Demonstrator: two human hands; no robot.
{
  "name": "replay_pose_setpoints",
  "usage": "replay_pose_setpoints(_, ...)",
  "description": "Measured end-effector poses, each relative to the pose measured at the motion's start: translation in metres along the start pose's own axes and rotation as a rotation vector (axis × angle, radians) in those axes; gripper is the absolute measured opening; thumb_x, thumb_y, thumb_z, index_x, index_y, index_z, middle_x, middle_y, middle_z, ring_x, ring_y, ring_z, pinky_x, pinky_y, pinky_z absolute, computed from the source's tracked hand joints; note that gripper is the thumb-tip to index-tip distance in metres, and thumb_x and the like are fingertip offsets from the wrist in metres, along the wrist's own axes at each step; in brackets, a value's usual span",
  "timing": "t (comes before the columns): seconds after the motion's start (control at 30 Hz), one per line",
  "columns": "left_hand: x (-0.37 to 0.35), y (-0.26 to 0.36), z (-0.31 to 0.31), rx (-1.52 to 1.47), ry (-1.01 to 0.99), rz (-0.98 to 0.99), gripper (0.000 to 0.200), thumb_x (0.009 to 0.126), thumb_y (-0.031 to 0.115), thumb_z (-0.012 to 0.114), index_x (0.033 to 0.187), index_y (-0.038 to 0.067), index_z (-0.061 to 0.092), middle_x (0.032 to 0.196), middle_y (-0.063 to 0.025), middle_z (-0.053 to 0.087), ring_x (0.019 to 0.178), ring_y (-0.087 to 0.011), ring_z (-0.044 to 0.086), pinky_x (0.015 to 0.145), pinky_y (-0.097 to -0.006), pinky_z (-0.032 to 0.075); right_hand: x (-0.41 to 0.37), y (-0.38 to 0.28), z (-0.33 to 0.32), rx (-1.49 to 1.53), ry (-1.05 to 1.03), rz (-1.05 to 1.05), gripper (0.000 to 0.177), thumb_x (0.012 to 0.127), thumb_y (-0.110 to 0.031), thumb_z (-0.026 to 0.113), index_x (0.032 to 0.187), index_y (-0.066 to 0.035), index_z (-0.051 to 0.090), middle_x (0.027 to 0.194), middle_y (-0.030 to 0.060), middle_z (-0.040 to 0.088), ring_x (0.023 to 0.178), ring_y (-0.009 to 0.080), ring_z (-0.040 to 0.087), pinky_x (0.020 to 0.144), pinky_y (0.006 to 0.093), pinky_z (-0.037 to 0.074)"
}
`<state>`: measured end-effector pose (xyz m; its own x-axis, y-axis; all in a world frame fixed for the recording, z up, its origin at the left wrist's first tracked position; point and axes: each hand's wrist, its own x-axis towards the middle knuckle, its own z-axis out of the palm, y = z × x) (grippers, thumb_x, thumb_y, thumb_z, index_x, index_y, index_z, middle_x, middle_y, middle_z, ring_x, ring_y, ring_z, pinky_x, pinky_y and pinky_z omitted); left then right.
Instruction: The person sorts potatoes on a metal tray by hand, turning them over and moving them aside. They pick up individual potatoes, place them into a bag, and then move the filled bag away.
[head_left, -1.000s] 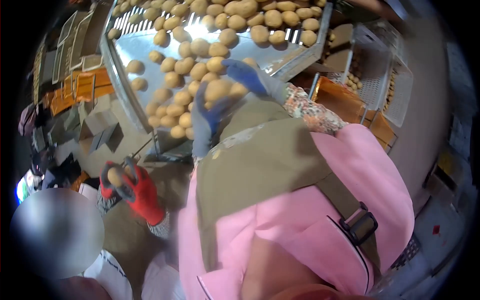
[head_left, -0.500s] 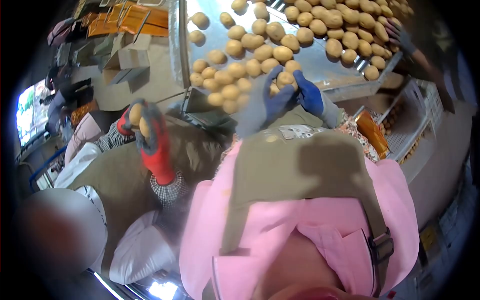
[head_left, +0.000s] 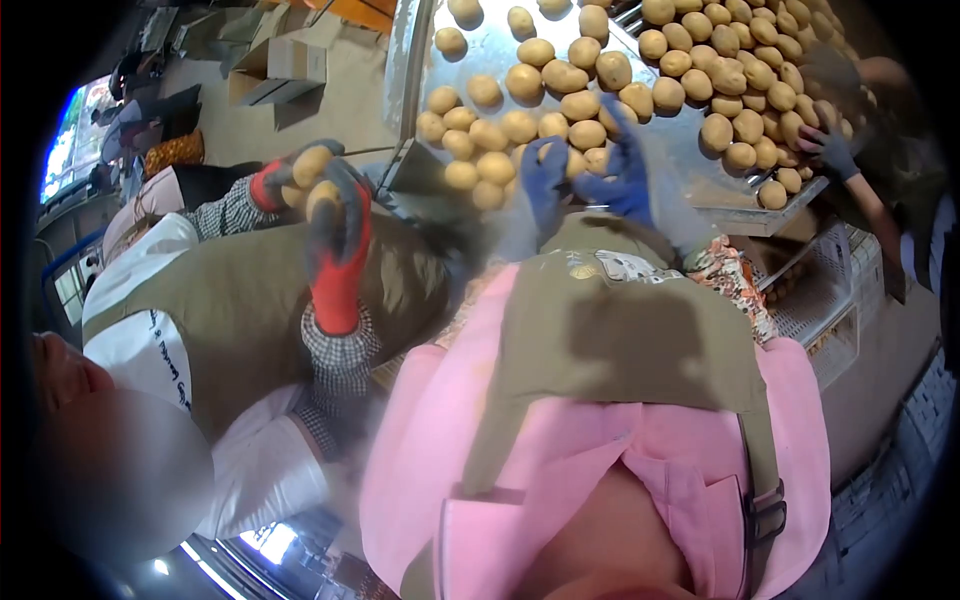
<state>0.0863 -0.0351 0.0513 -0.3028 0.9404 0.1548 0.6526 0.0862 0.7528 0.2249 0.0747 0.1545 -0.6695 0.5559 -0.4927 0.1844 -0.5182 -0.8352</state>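
My left hand (head_left: 545, 188), in a blue and grey glove, has its fingers curled in at the near edge of the loose potatoes; I cannot tell what, if anything, is inside them. Just to its right a potato (head_left: 576, 163) shows between my two hands. My right hand (head_left: 622, 175), in a blue glove, is open, its fingers spread and one reaching forward past a potato (head_left: 594, 161). Around both hands, single potatoes (head_left: 519, 126) lie scattered on the metal table (head_left: 480, 52).
A large heap of potatoes (head_left: 735, 72) fills the table's right side, where another person's gloved hand (head_left: 828, 150) reaches in. At left, a co-worker's red and grey gloves (head_left: 340, 255) hold potatoes (head_left: 312, 165). A plastic crate (head_left: 838, 262) stands below right; a cardboard box (head_left: 280, 72) sits on the floor.
My hands have come apart from around a potato; the right one has spread its fingers forward. The view has shifted, and the co-worker at left still holds potatoes.
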Motion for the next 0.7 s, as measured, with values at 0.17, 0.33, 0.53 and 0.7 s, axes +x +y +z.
replay_pose_setpoints(0.17, -0.056, -0.021, -0.245, 1.08, -0.11, -0.289, 0.041, 0.095, 0.026, 0.056, 0.127, 0.004, 0.044, 0.116, -0.0151, 0.055, 0.11, -0.0241, 0.054, 0.087, -0.0354, 0.049, -0.008, -0.066, 0.041, -0.627, -0.417, -0.392, 0.058, 0.085, -0.012, 0.068, 0.138, -0.01, 0.046, 0.084, 0.0059, 0.055, 0.077, 0.0131, 0.055, 0.074, 0.0266, 0.048)
replay_pose_setpoints(0.33, 0.005, 0.012, -0.05, -0.093, -0.091, -0.231, 0.042, 0.098, 0.022, 0.052, 0.132, 0.002, 0.038, 0.124, -0.0112, 0.052, 0.118, -0.0214, 0.051, 0.091, -0.0329, 0.05, 0.037, 0.044, -0.041, -0.86, 0.09, -0.507, 0.047, 0.092, -0.034, 0.053, 0.132, -0.009, 0.049, 0.124, 0.0132, 0.057, 0.104, 0.0242, 0.058, 0.091, 0.0338, 0.046)
replay_pose_setpoints(0.53, 0.009, 0.013, -0.022, -0.923, -0.153, -0.514, 0.051, 0.099, 0.039, 0.042, 0.134, 0.001, 0.039, 0.13, -0.011, 0.05, 0.121, -0.0239, 0.051, 0.095, -0.0372, 0.049, 0.02, 0.119, -0.13, -1.121, -0.089, -0.259, 0.048, 0.093, -0.028, 0.053, 0.137, -0.012, 0.047, 0.136, 0.018, 0.051, 0.125, 0.0339, 0.049, 0.105, 0.0401, 0.038)
replay_pose_setpoints(0.7, 0.009, -0.02, 0.005, -1.15, -0.161, -0.623, 0.066, 0.098, 0.057, 0.033, 0.134, 0.002, 0.043, 0.132, -0.0125, 0.048, 0.12, -0.0275, 0.052, 0.097, -0.0426, 0.048, 0.038, 0.118, -0.07, -0.426, 0.094, -0.11, 0.048, 0.097, -0.028, 0.05, 0.138, -0.005, 0.043, 0.126, 0.0178, 0.057, 0.118, 0.0239, 0.053, 0.103, 0.0335, 0.038)
